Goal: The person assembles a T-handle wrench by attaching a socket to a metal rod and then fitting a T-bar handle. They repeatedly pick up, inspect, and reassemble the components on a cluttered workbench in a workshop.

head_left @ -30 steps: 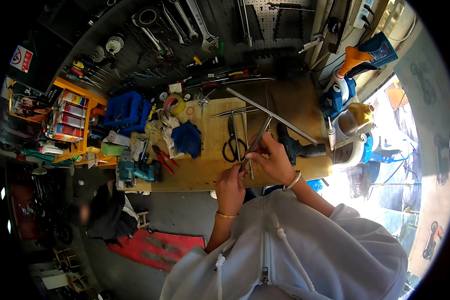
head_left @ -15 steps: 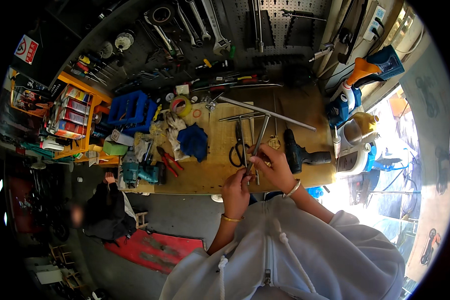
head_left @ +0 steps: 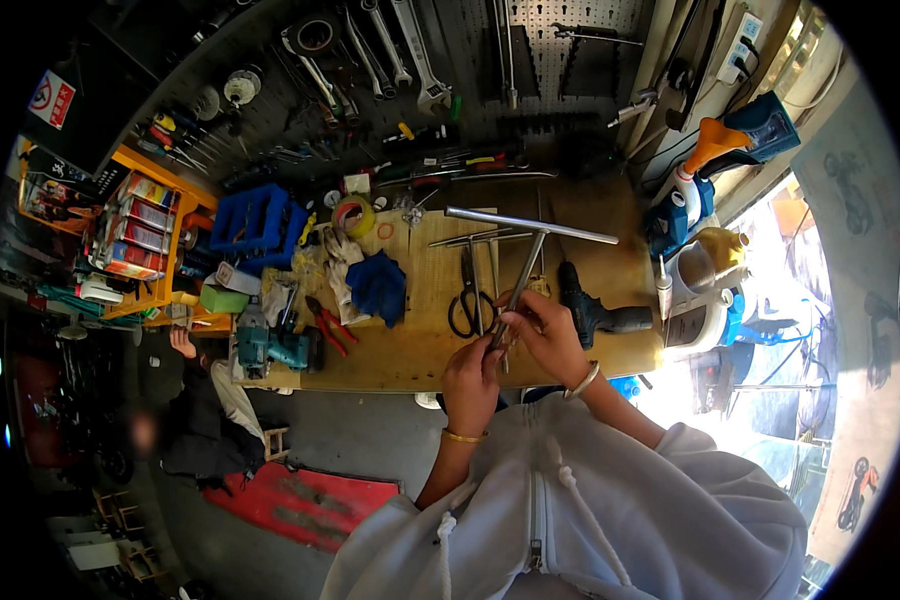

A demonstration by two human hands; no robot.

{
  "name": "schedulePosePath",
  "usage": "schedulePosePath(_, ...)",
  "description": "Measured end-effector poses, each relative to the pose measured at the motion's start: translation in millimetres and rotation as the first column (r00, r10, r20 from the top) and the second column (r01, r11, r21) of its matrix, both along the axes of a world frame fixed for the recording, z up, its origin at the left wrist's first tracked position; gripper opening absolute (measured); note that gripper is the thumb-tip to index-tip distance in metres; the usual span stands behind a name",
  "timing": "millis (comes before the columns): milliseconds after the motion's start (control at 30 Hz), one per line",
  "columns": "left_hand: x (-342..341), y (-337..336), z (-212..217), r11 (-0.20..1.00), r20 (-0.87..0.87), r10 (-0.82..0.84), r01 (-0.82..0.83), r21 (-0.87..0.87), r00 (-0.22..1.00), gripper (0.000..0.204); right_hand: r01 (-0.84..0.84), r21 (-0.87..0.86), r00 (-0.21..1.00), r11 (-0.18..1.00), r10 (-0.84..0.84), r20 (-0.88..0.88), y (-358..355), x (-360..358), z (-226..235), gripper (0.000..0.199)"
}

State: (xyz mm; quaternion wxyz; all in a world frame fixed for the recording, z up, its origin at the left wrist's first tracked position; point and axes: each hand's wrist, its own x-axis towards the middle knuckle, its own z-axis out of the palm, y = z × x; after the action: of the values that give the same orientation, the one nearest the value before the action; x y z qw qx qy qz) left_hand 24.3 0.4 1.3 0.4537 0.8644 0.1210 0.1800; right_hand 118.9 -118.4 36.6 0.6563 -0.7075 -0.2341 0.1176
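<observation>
At the near edge of the bench (head_left: 390, 372), the left hand (head_left: 470, 388) grips the foot of a T-bar (head_left: 526, 265) while the right hand (head_left: 548, 338) pinches it higher, its crossbar (head_left: 570, 231) now swung nearly level, suggesting deliberate turning, with unreadably small labels on left-side tins (head_left: 142, 233) and lettering on the far-left sign (head_left: 52, 98).

One held T-handle (head_left: 533, 250), two bracelets (head_left: 464, 437), one orange funnel (head_left: 715, 143)

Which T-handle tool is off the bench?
The T-handle tool in the left hand and right hand; the other T-handles lie on the bench beside the scissors.
</observation>
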Motion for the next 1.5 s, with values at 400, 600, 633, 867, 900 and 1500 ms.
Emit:
schedulePosePath(400,9,3,20,0.993,0.111,-0.026,0.013,0.118,0.994,0.022,-0.022,0.024,0.997,0.999,0.02,0.078,1,18,12,0.008)
schedulePosePath(600,13,10,22,0.993,0.162,0.004,-0.023,0.113,0.987,0.018,-0.012,-0.017,0.992,1.0,0.014,0.126,-1,42,16,0.008)
schedulePosePath(633,14,11,21,0.995,0.175,0.018,-0.034,0.09,0.984,0.017,-0.005,-0.02,0.993,1.0,0.008,0.122,-1,47,16,0.008)
schedulePosePath(867,7,12,19,0.993,0.189,0.099,-0.109,0.044,0.977,0.011,0.114,0.023,0.945,0.993,-0.115,0.307,4,117,49,0.011)
schedulePosePath(900,6,13,20,0.992,0.197,0.098,-0.112,0.059,0.975,0.01,0.124,-0.018,0.928,0.992,-0.109,0.357,6,133,52,0.011)
schedulePosePath(1500,-13,37,26,0.977,0.179,0.182,-0.199,0.08,0.967,0.011,0.298,-0.198,0.798,0.934,-0.13,0.588,57,347,88,0.016)
